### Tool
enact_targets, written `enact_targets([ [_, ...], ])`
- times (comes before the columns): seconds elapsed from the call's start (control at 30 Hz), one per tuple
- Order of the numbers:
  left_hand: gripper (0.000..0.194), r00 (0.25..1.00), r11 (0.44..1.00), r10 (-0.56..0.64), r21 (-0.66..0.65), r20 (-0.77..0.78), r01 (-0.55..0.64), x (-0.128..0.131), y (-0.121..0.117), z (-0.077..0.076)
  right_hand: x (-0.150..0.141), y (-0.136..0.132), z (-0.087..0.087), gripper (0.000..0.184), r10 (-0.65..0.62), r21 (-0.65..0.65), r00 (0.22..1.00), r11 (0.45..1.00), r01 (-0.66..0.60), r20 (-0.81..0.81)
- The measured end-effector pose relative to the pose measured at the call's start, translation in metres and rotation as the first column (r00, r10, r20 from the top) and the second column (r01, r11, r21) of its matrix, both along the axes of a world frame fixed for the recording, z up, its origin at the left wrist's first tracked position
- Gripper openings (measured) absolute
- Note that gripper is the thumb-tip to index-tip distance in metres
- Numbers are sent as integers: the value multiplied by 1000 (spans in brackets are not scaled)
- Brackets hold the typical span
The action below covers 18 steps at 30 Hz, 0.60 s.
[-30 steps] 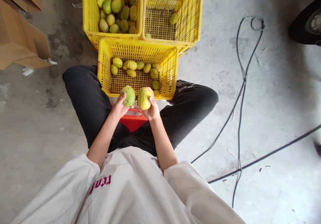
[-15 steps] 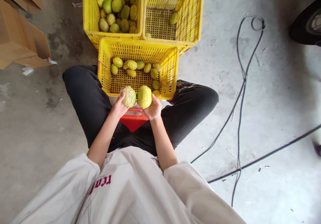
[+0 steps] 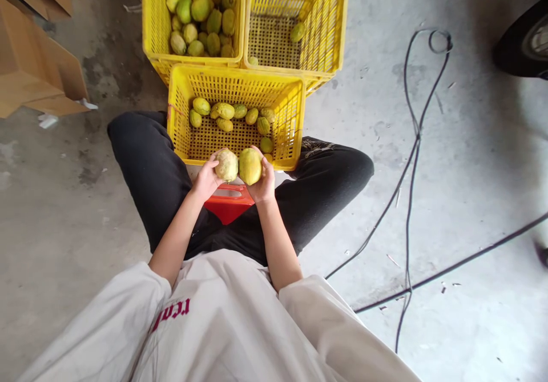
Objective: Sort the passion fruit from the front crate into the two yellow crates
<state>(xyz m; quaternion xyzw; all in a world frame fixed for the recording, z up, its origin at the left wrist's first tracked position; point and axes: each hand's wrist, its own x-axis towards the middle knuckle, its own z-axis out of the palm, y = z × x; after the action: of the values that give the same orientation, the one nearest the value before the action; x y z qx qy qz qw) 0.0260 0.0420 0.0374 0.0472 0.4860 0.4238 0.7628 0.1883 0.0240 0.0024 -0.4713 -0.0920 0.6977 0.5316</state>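
My left hand (image 3: 208, 179) is closed around a round, pale fruit (image 3: 226, 165) with a mottled, yellowish skin. In my right hand (image 3: 264, 183) sits a smoother yellow-green fruit (image 3: 250, 166), with fingers curled about its far side. The two fruits are side by side, almost touching, over the near rim of a yellow crate (image 3: 235, 73). Inside that crate lie several oval yellow-green fruits (image 3: 225, 111), mostly toward its far and right sides. What kind of fruit these are I cannot tell.
Behind stand two more yellow crates: the left one (image 3: 148, 22) holds a heap of fruit, the right one (image 3: 338, 22) a couple. A red plastic piece (image 3: 226, 208) shows between my legs. Cardboard boxes (image 3: 38, 56) lie left; black cables (image 3: 413, 159) and a wheel (image 3: 524, 39) are right.
Both fruits have turned in my hands. The left one has shifted slightly right and shows a paler, more mottled side; my right fingers now reach around the top of the other.
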Motion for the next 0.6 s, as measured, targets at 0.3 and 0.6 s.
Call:
enact_targets([
  [0.3,39,992,996,87,7,-96,-87,0,1,-13,-4,-2,-4,56,23,38,999,999,-23,25],
  [0.6,51,893,969,-119,-247,-434,10,6,-9,-41,-9,-14,-36,55,248,-319,826,944,-88,506],
])
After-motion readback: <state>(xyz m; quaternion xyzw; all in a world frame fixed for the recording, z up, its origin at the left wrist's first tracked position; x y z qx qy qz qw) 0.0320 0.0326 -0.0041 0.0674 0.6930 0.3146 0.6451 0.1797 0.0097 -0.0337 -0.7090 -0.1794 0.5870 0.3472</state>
